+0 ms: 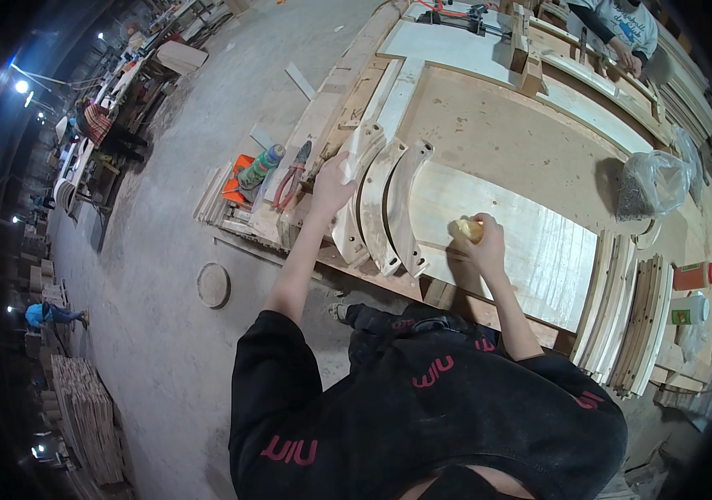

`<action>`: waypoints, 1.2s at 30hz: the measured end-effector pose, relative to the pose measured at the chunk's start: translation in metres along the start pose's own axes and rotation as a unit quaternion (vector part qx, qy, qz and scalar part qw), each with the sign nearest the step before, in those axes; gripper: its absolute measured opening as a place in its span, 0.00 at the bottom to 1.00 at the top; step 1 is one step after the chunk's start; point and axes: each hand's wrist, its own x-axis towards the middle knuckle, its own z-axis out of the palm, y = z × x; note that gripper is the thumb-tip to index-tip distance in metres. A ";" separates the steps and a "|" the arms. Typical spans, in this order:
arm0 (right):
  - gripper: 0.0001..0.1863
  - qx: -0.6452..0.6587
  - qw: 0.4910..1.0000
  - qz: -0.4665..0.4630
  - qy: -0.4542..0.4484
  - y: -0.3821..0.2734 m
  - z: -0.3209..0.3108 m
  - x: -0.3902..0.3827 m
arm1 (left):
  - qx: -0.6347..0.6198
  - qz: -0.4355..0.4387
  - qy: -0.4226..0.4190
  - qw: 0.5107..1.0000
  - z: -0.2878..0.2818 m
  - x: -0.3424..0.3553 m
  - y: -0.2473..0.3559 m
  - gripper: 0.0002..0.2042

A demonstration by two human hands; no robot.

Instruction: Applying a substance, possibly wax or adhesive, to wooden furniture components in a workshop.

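Note:
Three curved wooden pieces [408, 208] with holes near their ends lie side by side across the near edge of the bench. My left hand [335, 185] is closed at the outer edge of the leftmost curved wooden piece [352, 225]; a pale, blurred patch by the fingers hides part of the grip. Over a flat pale board [522, 242], my right hand [487, 247] is closed around a small rounded yellowish lump [469, 229], whose kind I cannot make out. Left of my left hand lie red-handled pliers [291, 179] and a green bottle [262, 165].
Stacked curved wooden strips [622, 312] stand at the bench's right end, beside red-and-white jars [692, 276]. A clear plastic bag [654, 187] of dark bits lies behind. Across the bench, another person's hands [625, 57] are beside a wooden frame. A round disc [213, 285] lies on the floor.

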 end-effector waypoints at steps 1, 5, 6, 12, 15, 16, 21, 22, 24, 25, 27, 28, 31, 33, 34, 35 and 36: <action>0.20 -0.002 1.000 0.000 -0.007 0.002 -0.001 -0.001 | -0.002 -0.005 0.001 1.000 0.000 -0.003 0.002 0.29; 0.30 -0.059 0.998 0.003 -0.036 0.000 -0.016 0.005 | 0.020 -0.049 0.024 0.998 0.004 0.002 0.000 0.34; 0.34 -0.038 0.998 0.018 -0.049 -0.005 -0.022 0.006 | 0.021 -0.060 0.024 0.998 0.003 0.000 -0.002 0.34; 0.34 0.023 0.999 -0.037 0.000 -0.020 -0.033 0.011 | 0.063 -0.067 -0.002 0.996 -0.003 0.005 -0.002 0.37; 0.34 0.045 0.998 -0.032 -0.008 -0.023 -0.033 0.011 | 0.062 -0.059 0.002 0.996 -0.003 0.004 -0.001 0.37; 0.34 0.053 0.998 -0.021 -0.016 -0.024 -0.032 0.011 | 0.061 -0.043 0.017 0.997 -0.003 0.003 -0.001 0.36; 0.34 0.072 0.997 -0.030 -0.007 -0.020 -0.026 0.011 | 0.051 -0.052 0.027 0.997 -0.002 0.001 0.005 0.36; 0.33 0.080 0.996 -0.033 -0.009 -0.021 -0.026 0.011 | 0.059 -0.054 0.030 0.996 -0.002 0.000 0.005 0.36; 0.33 0.083 0.996 -0.041 -0.006 -0.020 -0.025 0.011 | 0.066 -0.054 0.031 0.996 -0.002 -0.001 0.007 0.36; 0.33 0.087 0.995 -0.049 -0.004 -0.020 -0.025 0.012 | 0.070 -0.064 0.029 0.995 -0.002 0.000 0.009 0.36; 0.33 0.090 0.995 -0.040 -0.007 -0.020 -0.025 0.012 | 0.074 -0.073 0.025 0.994 -0.003 -0.001 0.014 0.36; 0.33 0.094 0.995 -0.032 -0.012 -0.020 -0.025 0.012 | 0.076 -0.113 0.013 0.991 -0.003 -0.001 0.018 0.35; 0.32 0.117 0.993 -0.017 -0.025 -0.023 -0.026 0.011 | 0.083 -0.152 0.006 0.985 -0.003 -0.001 0.020 0.35; 0.32 0.118 0.993 -0.006 -0.030 -0.027 -0.026 0.012 | 0.089 -0.152 0.010 0.984 -0.004 0.000 0.019 0.34; 0.32 0.119 0.992 0.005 -0.035 -0.028 -0.027 0.012 | 0.079 -0.147 0.017 0.986 -0.003 0.001 0.018 0.35; 0.32 0.119 0.992 0.010 -0.032 -0.027 -0.026 0.012 | 0.069 -0.142 0.025 0.987 -0.003 0.001 0.017 0.35; 0.32 0.120 0.992 0.004 -0.031 -0.027 -0.026 0.012 | 0.069 -0.140 0.020 0.988 -0.001 0.002 0.015 0.35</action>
